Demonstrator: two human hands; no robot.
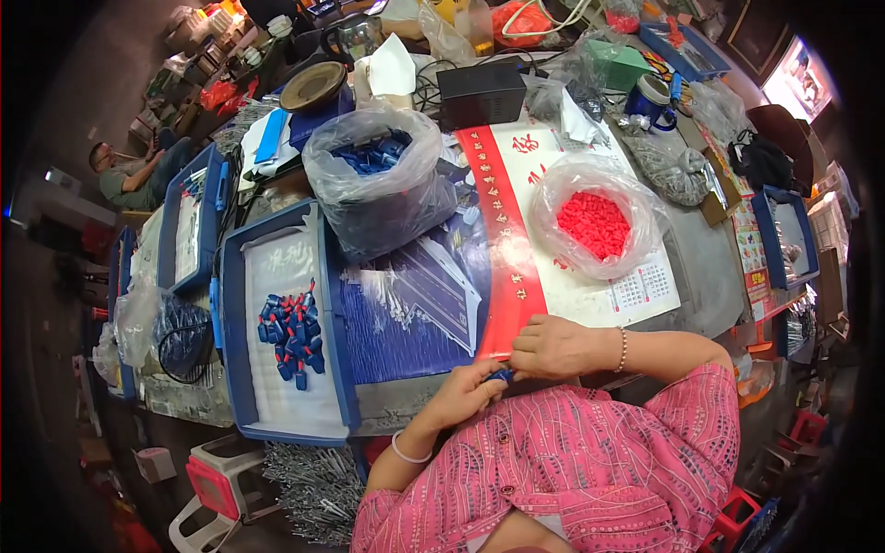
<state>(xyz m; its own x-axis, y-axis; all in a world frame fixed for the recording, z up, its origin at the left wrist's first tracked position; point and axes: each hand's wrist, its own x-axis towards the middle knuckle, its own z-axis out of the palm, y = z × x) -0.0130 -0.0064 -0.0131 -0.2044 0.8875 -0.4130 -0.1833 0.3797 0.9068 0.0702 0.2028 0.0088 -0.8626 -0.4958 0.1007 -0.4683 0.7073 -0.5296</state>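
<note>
Table [710, 286]: grey, crowded, running across the view before the person.
Shirt [562, 452]: pink, patterned, against the table's near edge.
Poster [645, 293]: red and white, lying flat on the table, calendar grid at its lower right.
Tray [234, 332]: blue, lined with white, left of the mat.
Mat [415, 358]: dark blue, between tray and poster, with thin pale bits scattered over it.
Blue-parts bag [396, 217]: clear plastic, mouth spread, standing at the far end of the mat.
Red-parts bag [648, 221]: clear plastic, rolled wide, on the poster, full of small red parts.
Rods [313, 493]: a grey metallic bundle below the table edge, near the tray.
Right hand [553, 348]: fingers curled inward beside the left hand; what they grasp, if anything, cannot be told.
Left hand [467, 394]: thumb and fingers closed in a pinch on the blue piece, no gap showing.
Finished-looking pieces [293, 332]: blue with red ends, heaped in the tray.
Blue piece [501, 375]: between the two hands, just in front of the shirt; mostly covered by fingers.
</note>
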